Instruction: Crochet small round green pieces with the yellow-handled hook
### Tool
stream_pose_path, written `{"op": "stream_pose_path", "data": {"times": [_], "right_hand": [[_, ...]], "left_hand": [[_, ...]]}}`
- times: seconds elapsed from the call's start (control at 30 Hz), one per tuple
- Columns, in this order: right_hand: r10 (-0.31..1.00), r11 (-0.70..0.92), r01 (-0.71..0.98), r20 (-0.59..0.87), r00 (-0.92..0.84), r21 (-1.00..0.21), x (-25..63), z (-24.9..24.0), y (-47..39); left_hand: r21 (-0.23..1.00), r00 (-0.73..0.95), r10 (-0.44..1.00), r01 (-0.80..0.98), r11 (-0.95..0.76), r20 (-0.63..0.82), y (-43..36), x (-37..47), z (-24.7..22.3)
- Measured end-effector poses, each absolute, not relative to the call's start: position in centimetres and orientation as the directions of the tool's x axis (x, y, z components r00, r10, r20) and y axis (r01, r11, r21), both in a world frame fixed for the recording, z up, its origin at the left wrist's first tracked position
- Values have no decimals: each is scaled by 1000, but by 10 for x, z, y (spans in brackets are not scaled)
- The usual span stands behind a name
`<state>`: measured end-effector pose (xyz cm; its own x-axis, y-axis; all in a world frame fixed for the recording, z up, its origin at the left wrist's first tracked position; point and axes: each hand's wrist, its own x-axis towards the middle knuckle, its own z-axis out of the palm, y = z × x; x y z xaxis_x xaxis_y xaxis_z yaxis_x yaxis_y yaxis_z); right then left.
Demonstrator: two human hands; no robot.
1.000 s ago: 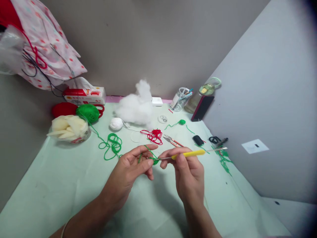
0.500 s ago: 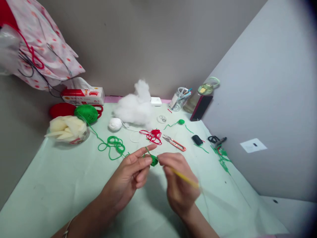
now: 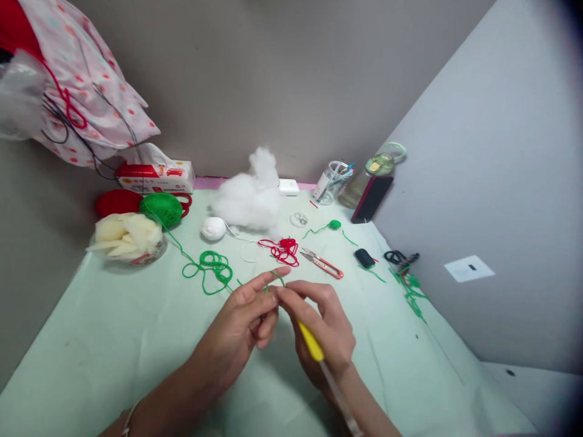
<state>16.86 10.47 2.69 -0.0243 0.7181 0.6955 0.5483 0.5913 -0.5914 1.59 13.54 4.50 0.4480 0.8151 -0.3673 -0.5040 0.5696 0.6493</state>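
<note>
My left hand (image 3: 243,315) pinches a small green crochet piece, now almost wholly hidden behind the fingertips. A strand of green yarn (image 3: 279,278) runs over its raised index finger. Against those fingertips rests my right hand (image 3: 325,328), closed around a crochet hook (image 3: 310,341) with a yellow grip, whose rear end points down toward me. The hook's tip is out of sight between the fingers. Loose loops of green yarn (image 3: 214,267) lie left of the hands and lead back to a green yarn ball (image 3: 161,209).
Beyond the hands lie orange thread snips (image 3: 322,264), tangled red yarn (image 3: 285,250), white stuffing (image 3: 248,197) and a white yarn ball (image 3: 213,229). A bowl (image 3: 152,250) stands at left. A clear jar (image 3: 334,182), bottle (image 3: 359,185) and phone (image 3: 372,199) stand at back right.
My right hand has moved left against the left fingertips and turned, so the hook's rear end swings down toward me. The green piece, visible before, is now covered.
</note>
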Motion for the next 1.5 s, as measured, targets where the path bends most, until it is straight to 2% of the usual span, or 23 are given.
{"op": "stream_pose_path", "data": {"times": [0.07, 0.13, 0.2, 0.3, 0.37, 0.5, 0.6, 0.73, 0.87, 0.97, 1.03, 1.13, 1.2, 1.27, 1.37, 1.43, 1.5], "right_hand": [[771, 536, 405, 625, 121, -740, 172, 30, 107], [844, 448, 147, 471, 258, -882, 175, 33, 111], [904, 370, -63, 343, 253, -927, 175, 34, 115], [941, 314, -95, 296, 164, -945, 174, 32, 117], [945, 296, -92, 278, 170, -951, 174, 31, 117], [961, 242, -234, 200, 192, -942, 175, 33, 117], [964, 238, -260, 194, 182, -936, 176, 35, 118], [951, 290, -170, 263, 161, -942, 178, 38, 115], [889, 412, 171, 436, 140, -895, 177, 40, 108], [768, 583, 403, 640, 12, -706, 174, 36, 105], [687, 651, 511, 722, -82, -561, 172, 32, 104], [626, 622, 697, 761, -169, -356, 169, 25, 104], [617, 595, 735, 771, -157, -326, 169, 24, 104], [658, 595, 637, 752, -37, -490, 170, 26, 105], [780, 532, 268, 588, 214, -803, 171, 31, 109], [840, 483, 59, 481, 252, -874, 170, 34, 112], [869, 456, 15, 449, 207, -890, 169, 35, 114]], "left_hand": [[581, 494, 783, -532, 616, -378, 139, 13, 48], [564, 483, 795, -565, 602, -366, 142, 10, 50], [593, 475, 810, -559, 579, -343, 142, 10, 50], [690, 474, 829, -493, 530, -297, 140, 12, 47], [741, 461, 845, -460, 489, -271, 139, 13, 44], [771, 437, 857, -434, 465, -271, 140, 13, 43], [785, 430, 860, -416, 459, -276, 141, 11, 44], [812, 423, 868, -390, 433, -260, 139, 8, 42], [889, 337, 910, -301, 346, -240, 137, 7, 42], [927, 249, 938, -227, 300, -242, 134, 11, 46], [921, 195, 945, -239, 307, -264, 132, 15, 47], [859, 206, 924, -348, 376, -321, 131, 20, 47], [760, 324, 870, -432, 485, -371, 132, 20, 45], [657, 427, 814, -488, 575, -395, 136, 17, 46], [616, 428, 822, -547, 566, -376, 141, 12, 49], [636, 416, 839, -552, 539, -351, 141, 10, 51], [671, 422, 844, -523, 526, -332, 140, 11, 51]]}}
